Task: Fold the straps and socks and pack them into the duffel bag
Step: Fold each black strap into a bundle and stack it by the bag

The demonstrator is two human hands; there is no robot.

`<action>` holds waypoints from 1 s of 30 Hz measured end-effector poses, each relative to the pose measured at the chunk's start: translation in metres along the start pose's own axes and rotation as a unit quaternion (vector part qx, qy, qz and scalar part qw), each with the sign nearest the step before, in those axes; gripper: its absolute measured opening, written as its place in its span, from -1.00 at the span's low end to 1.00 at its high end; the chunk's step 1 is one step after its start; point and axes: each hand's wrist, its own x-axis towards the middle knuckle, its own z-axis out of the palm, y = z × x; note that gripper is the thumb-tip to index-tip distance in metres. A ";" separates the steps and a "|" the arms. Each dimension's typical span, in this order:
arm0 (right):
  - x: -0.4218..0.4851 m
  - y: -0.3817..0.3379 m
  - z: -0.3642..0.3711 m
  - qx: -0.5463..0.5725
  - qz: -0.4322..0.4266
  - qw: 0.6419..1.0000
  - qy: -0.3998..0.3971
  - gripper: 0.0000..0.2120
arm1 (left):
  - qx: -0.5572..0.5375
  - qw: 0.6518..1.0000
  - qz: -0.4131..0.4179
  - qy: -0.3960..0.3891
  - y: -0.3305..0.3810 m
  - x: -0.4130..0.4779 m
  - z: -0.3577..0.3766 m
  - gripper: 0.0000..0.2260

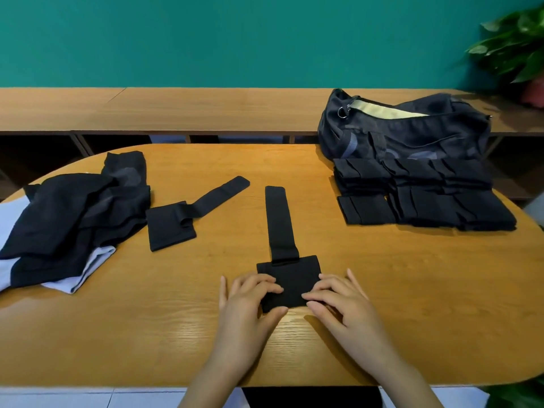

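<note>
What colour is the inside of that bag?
Pale yellow lining inside the dark duffel bag; the head view shows it.

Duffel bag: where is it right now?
In the head view, the duffel bag sits at the far right of the table, unzipped, directly behind the stack of folded black pieces.

Counts:
- Unfolded black fabric straps with long tails: two, near strap and left strap.
- Dark navy duffel bag: one.
- Stack of folded black pieces: one; number of pieces could not be told.
- Loose heap of black and pale socks: one; sock count unclear.
- Hands: two, left hand and right hand.
- Oval wooden table: one.
</note>
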 end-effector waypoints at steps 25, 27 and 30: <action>0.010 -0.018 0.011 0.008 0.037 0.997 0.060 -0.77 | -0.022 0.997 0.008 0.076 0.000 -0.002 0.005 -0.62; 0.009 -0.019 0.011 0.013 0.041 0.997 0.063 -0.77 | -0.020 0.997 0.007 0.080 0.000 -0.001 0.005 -0.63; 0.008 -0.017 0.010 -0.001 0.026 0.997 0.068 -0.65 | -0.019 0.997 0.000 0.077 0.000 0.000 0.005 -0.62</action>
